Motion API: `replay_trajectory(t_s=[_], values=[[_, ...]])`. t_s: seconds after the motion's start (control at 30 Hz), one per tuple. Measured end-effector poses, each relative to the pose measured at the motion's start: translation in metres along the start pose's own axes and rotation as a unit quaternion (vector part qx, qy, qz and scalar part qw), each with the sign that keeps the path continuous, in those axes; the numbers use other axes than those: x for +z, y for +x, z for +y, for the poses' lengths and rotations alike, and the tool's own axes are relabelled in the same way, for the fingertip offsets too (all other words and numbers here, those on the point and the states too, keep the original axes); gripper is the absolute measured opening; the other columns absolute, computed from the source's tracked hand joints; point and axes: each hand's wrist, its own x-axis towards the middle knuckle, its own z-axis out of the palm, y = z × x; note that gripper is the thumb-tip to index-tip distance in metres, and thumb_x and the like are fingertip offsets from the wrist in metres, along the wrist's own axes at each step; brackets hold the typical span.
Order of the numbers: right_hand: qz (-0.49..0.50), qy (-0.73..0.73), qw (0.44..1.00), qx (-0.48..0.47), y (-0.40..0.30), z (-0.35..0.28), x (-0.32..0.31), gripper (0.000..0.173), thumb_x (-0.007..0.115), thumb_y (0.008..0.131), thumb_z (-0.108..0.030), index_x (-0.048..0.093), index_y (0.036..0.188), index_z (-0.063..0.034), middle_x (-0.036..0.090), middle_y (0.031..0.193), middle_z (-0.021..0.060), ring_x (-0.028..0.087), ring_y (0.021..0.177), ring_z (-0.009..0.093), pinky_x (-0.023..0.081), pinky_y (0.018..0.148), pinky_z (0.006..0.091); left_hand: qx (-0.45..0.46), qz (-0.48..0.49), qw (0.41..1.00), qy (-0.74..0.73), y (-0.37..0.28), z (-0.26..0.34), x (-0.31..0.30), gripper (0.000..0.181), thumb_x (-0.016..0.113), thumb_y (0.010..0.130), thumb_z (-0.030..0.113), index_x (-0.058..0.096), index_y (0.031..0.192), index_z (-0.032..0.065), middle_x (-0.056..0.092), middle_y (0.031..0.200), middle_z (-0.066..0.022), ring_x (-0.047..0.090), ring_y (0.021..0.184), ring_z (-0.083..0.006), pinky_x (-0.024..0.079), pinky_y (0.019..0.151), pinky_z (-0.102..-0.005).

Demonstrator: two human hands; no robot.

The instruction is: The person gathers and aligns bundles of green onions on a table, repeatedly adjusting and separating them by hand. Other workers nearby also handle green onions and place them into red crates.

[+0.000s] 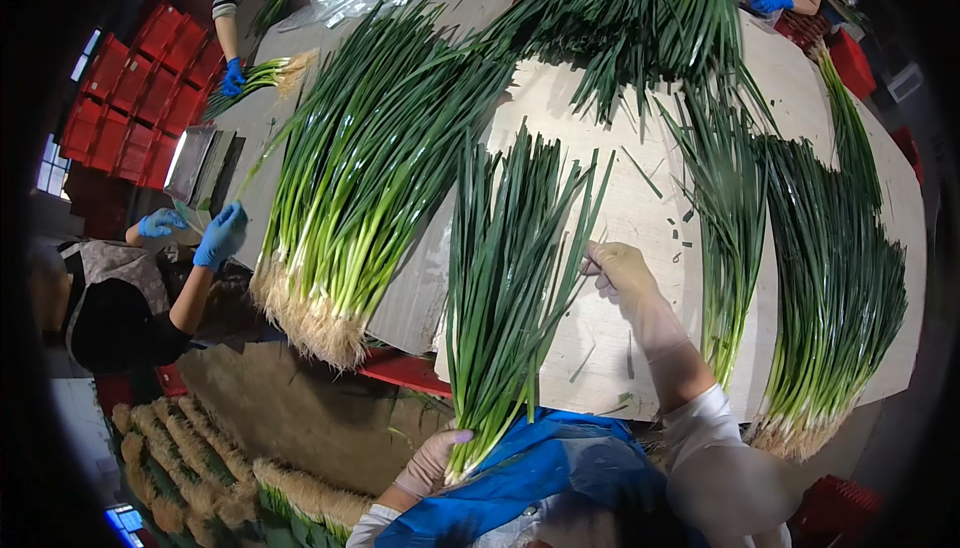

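Note:
A bunch of green Chinese chives (510, 248) lies spread before me, its leaves over the board. At its pale stem end, by the blue apron, my left hand (439, 458) is closed around the stems. To the right of the leaves, my right hand (619, 266) in a thin pale glove pinches what looks like a leaf at the bunch's edge. Left of the bunch is a large pile of chives with roots (322, 248). On the right lie a smaller bunch (727, 248) and a thick rooted pile (832, 285).
More chives (600, 7) are heaped at the far side of the pale wooden table (570, 120). Leaf scraps lie on it. Blue-gloved co-workers (221, 236) stand at the left and far side. Red crates (142, 90) are stacked at left; rooted bundles (187, 458) lie at lower left.

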Motion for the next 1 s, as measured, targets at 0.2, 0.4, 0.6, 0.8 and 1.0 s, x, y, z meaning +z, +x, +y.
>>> replay_trajectory(t_s=[0.2,0.4,0.6,0.8,1.0], values=[[-0.013,0.138,0.989,-0.048,0.011,0.016,0.018,0.021,0.051,0.098,-0.019,0.066,0.100,-0.0039,0.064,0.071,0.0051,0.037,0.041,0.007,0.026,0.035,0.0226,0.047,0.044,0.996,0.060,-0.007,0.005,0.019,0.069,0.066,0.082,0.026,0.043,0.141,-0.0003,0.055,0.134,-0.0176,0.056,0.119,-0.0312,0.042,0.105,-0.0431],[0.079,-0.055,0.989,-0.111,-0.005,-0.003,0.018,0.033,0.058,0.097,-0.030,0.061,0.121,-0.0077,0.063,0.067,0.0065,0.054,0.049,0.009,0.041,0.041,0.0248,-0.006,0.031,0.996,-0.080,-0.006,-0.003,0.010,0.057,0.065,0.080,0.011,0.050,0.135,0.0021,0.063,0.123,-0.0137,0.064,0.107,-0.0253,0.051,0.095,-0.0366],[-0.094,-0.107,0.988,0.061,-0.058,0.029,0.001,0.046,0.059,0.095,-0.033,0.057,0.121,0.0050,0.067,0.096,0.0162,0.064,0.061,0.019,0.049,0.049,0.0281,0.042,0.007,0.997,-0.058,-0.006,0.005,0.033,0.063,0.071,0.076,0.019,0.051,0.133,0.0015,0.064,0.117,-0.0139,0.065,0.101,-0.0251,0.054,0.090,-0.0362],[-0.315,-0.174,0.921,0.151,-0.083,0.082,0.047,0.047,0.062,0.094,-0.031,0.057,0.108,0.0136,0.068,0.102,0.0234,0.071,0.076,0.029,0.055,0.055,0.0304,0.043,-0.042,0.997,-0.042,0.000,0.021,0.029,0.074,0.071,0.076,0.026,0.042,0.140,0.0018,0.061,0.123,-0.0164,0.063,0.107,-0.0288,0.051,0.094,-0.0408],[-0.338,-0.100,0.930,0.100,-0.091,0.106,0.057,0.031,0.062,0.095,-0.021,0.058,0.101,0.0085,0.070,0.092,0.0157,0.067,0.066,0.021,0.050,0.048,0.0261,0.012,-0.082,0.991,-0.108,-0.004,0.020,0.055,0.075,0.067,0.079,0.026,0.038,0.143,0.0006,0.057,0.129,-0.0210,0.061,0.110,-0.0331,0.051,0.095,-0.0432]])
